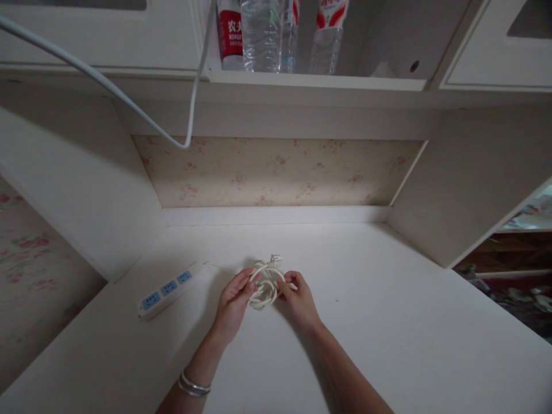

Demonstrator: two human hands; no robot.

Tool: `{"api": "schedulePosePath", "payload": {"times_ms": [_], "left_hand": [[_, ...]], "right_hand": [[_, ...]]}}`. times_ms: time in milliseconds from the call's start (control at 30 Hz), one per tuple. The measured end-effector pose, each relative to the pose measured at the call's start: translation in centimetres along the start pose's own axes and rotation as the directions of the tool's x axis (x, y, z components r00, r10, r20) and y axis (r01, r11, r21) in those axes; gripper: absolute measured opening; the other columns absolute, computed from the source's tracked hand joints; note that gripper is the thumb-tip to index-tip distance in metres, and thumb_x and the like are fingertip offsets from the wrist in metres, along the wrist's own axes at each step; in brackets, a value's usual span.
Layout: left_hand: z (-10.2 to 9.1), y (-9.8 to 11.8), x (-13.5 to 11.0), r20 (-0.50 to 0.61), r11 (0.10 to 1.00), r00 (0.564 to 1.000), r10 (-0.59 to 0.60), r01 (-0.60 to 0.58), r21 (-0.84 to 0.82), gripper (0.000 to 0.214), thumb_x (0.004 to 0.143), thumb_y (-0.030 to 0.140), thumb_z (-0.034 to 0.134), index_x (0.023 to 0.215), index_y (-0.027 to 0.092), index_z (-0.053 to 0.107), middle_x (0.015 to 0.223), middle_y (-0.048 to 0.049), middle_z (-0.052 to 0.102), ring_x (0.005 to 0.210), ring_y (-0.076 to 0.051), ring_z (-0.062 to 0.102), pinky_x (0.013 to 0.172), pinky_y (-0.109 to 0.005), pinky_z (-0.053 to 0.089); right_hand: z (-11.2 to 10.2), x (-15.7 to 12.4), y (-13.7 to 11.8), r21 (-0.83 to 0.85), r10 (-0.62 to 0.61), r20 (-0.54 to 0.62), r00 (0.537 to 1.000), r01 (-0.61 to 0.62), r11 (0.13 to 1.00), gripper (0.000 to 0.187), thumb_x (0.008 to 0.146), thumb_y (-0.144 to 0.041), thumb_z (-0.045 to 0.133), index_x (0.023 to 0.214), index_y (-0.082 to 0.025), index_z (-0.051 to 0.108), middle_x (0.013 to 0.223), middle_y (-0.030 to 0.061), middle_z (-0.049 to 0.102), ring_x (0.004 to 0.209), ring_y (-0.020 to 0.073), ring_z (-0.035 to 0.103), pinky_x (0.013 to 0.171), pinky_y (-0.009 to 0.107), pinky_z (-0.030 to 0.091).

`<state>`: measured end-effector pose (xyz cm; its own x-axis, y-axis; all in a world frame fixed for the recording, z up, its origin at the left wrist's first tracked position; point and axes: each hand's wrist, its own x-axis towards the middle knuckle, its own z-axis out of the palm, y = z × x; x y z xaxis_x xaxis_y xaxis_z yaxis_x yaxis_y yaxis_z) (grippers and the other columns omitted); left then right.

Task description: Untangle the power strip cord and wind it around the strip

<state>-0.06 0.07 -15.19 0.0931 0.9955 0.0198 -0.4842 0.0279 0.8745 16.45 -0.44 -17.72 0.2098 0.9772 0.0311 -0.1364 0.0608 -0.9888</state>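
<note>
A coiled white power cord (263, 296) is held just above the desk between both hands. My left hand (235, 302) grips the loops from the left, thumb and fingers closed on them. From the right, my right hand (298, 299) pinches the coil's other side. At the top of the coil sits a pale plug (275, 260), pointing away from me. Left of the hands lies a white power strip (166, 293) with blue socket faces. A thin stretch of its cord runs from the far end toward the coil.
The white desk (379, 310) has side panels left and right and a floral back wall (276, 172). Overhead, a shelf (319, 81) holds several plastic bottles (261, 40). A white bent arm (129, 103) hangs down at upper left.
</note>
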Motion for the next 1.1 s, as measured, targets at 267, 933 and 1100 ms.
{"api": "schedulePosePath", "payload": {"times_ms": [267, 933, 1100], "left_hand": [[-0.3, -0.5, -0.2, 0.181, 0.949, 0.983, 0.026, -0.082, 0.305, 0.04, 0.077, 0.04, 0.07, 0.111, 0.019, 0.069, 0.116, -0.0127, 0.068, 0.108, -0.028, 0.062, 0.096, -0.042, 0.047], [-1.7, -0.7, 0.3, 0.374, 0.647, 0.926, 0.054, -0.318, 0.694, 0.048, 0.074, 0.031, 0.072, 0.121, 0.023, 0.061, 0.124, -0.0121, 0.058, 0.117, -0.028, 0.051, 0.101, -0.045, 0.041], [-1.5, -0.4, -0.4, 0.525, 0.428, 0.851, 0.033, -0.487, 0.762, 0.034, 0.071, 0.028, 0.075, 0.104, 0.024, 0.068, 0.116, -0.009, 0.06, 0.11, -0.025, 0.053, 0.093, -0.037, 0.045]], "right_hand": [[-0.2, -1.7, -2.4, -0.288, -0.318, 0.067, 0.946, 0.323, 0.901, 0.028, 0.085, -0.044, 0.059, 0.102, -0.025, 0.071, 0.093, 0.0051, 0.062, 0.092, 0.0204, 0.055, 0.086, 0.034, 0.042], [-0.1, -1.0, -3.0, 0.396, 0.08, 0.043, 0.996, -0.091, 0.914, 0.037, 0.08, -0.055, 0.062, 0.085, -0.02, 0.055, 0.059, -0.0018, 0.062, 0.044, 0.0104, 0.051, 0.044, 0.022, 0.039], [-0.3, -0.6, -2.9, 0.443, 0.046, -0.05, 0.998, -0.02, 0.896, 0.037, 0.077, -0.054, 0.067, 0.085, -0.022, 0.05, 0.092, 0.0033, 0.07, 0.058, 0.0126, 0.065, 0.054, 0.027, 0.053]]}}
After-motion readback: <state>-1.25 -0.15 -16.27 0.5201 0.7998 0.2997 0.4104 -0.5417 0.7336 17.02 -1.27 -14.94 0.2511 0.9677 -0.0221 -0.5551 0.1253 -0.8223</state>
